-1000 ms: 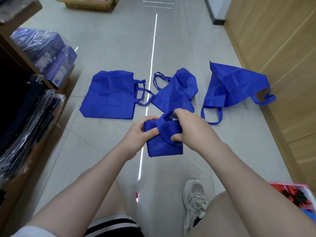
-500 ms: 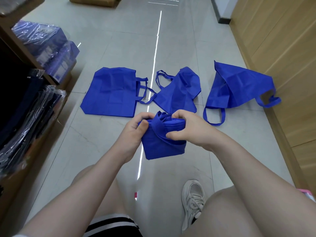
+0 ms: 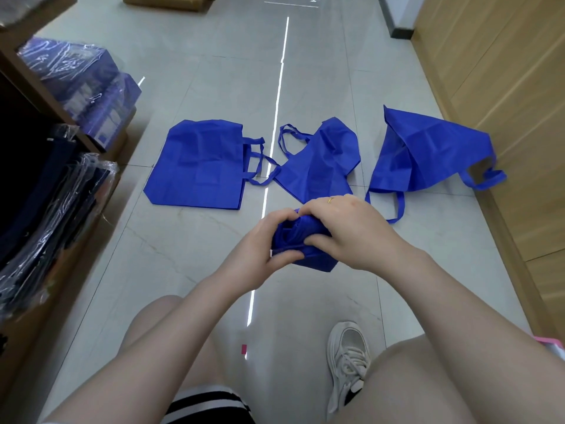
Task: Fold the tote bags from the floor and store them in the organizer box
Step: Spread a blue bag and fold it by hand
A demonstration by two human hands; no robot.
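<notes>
Tiled floor point(image 3: 214, 71); both hands grip folded bag point(image 3: 318, 261) upright.

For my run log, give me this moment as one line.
stage: folding | left hand: grips bag | right hand: grips bag | floor: three bags unfolded | box: not in view

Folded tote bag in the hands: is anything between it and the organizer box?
Cannot say: no organizer box can be made out in this view. Both the left hand and right hand grip the folded tote bag above bare floor; nothing sits between hands and bag.
</notes>
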